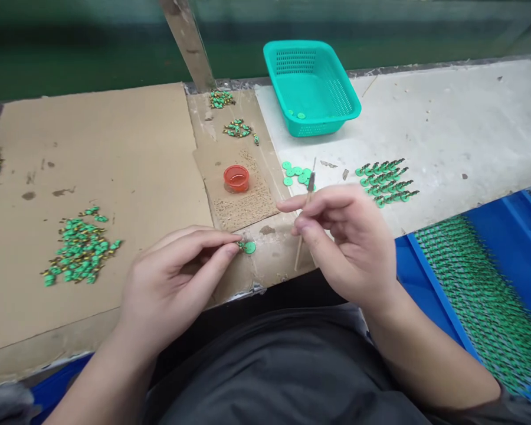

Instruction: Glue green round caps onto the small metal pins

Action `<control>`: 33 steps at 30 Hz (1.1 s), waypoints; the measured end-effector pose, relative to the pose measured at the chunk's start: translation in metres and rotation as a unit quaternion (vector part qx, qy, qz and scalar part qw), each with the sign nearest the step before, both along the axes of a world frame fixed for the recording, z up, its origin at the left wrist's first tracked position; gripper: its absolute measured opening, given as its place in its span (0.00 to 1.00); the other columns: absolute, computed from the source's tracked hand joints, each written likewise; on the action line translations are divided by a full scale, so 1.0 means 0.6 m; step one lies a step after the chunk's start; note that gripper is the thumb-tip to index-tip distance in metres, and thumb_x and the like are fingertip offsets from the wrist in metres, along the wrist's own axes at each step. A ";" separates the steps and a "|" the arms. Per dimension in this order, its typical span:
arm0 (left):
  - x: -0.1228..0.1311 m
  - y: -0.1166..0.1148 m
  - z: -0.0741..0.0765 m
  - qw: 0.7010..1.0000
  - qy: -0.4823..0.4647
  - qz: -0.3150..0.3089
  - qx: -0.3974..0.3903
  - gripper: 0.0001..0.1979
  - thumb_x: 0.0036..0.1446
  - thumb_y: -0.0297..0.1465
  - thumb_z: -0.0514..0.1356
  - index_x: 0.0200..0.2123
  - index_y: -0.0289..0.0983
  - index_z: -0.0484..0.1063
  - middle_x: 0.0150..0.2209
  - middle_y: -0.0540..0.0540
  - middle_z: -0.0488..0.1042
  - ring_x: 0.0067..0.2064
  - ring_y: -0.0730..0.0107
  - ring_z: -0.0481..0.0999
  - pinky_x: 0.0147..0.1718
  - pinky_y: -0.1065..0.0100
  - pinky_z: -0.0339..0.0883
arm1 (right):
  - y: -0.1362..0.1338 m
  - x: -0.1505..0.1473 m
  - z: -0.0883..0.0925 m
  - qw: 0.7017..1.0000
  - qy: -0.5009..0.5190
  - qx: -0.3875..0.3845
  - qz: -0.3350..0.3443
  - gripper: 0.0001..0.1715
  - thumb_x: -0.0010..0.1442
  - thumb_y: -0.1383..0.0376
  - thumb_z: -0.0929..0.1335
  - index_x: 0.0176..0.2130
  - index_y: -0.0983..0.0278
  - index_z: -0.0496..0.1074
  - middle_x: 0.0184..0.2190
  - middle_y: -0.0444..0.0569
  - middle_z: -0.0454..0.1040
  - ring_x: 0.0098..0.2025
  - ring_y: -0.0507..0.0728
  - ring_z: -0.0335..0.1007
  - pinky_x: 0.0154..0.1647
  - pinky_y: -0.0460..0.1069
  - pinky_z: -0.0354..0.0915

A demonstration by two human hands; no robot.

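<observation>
Above the bench's front edge, my left hand (181, 274) pinches a small green and dark figure between thumb and fingertips. A round green disc (249, 247) sits at the figure's outer end. My right hand (349, 242) is closed around a slim brush (310, 184), its dark tip pointing up and its pale wooden handle hanging below the fingers. Just beyond that hand lie several loose green discs (297, 171), partly covered by the fingers. Between the hands and the back wall stands a small red cup (236, 179) on a speckled piece of cardboard (243, 206).
A teal basket (312, 97) holds a few discs at the back. Figures on discs (387, 182) stand in rows at right. A pile of green and gold figures (79, 248) lies on cardboard at left. Blue trays (478, 283) packed with green pieces sit below the bench, right.
</observation>
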State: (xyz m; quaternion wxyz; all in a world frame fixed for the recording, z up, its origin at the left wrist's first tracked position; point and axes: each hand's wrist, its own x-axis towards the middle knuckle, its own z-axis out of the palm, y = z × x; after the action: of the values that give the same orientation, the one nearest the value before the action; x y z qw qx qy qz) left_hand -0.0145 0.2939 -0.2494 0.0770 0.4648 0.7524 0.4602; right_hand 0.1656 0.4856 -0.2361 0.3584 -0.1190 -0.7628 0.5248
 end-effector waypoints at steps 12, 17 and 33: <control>0.006 0.006 -0.004 0.999 0.037 0.008 -0.021 0.05 0.74 0.35 0.73 0.43 0.47 0.92 0.42 0.51 0.91 0.40 0.72 0.88 0.38 0.76 0.78 | 0.009 0.005 -0.011 0.993 -0.074 0.090 -0.015 0.05 0.82 0.65 0.73 0.49 0.56 0.81 0.50 0.48 0.90 0.51 0.60 0.91 0.56 0.56 0.86; 0.005 0.010 -0.002 0.998 0.051 -0.003 -0.023 0.06 0.74 0.36 0.73 0.42 0.46 0.92 0.40 0.50 0.91 0.38 0.72 0.87 0.36 0.75 0.78 | 0.005 0.003 -0.016 0.995 -0.050 0.083 -0.022 0.06 0.81 0.68 0.73 0.49 0.57 0.80 0.51 0.47 0.91 0.51 0.58 0.91 0.56 0.54 0.85; 0.010 0.004 -0.008 0.995 0.095 -0.016 -0.015 0.03 0.75 0.35 0.74 0.46 0.48 0.91 0.45 0.53 0.92 0.44 0.69 0.90 0.49 0.69 0.82 | 0.018 0.013 -0.020 0.976 -0.129 0.174 0.024 0.09 0.84 0.62 0.71 0.48 0.58 0.81 0.45 0.50 0.91 0.48 0.63 0.90 0.51 0.55 0.81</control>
State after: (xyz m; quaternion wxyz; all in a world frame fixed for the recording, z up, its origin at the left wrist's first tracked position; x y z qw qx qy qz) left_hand -0.0082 0.2963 -0.2541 0.0195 0.5171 0.7557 0.4015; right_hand 0.1737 0.4966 -0.2479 0.2595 -0.1036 -0.8851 0.3723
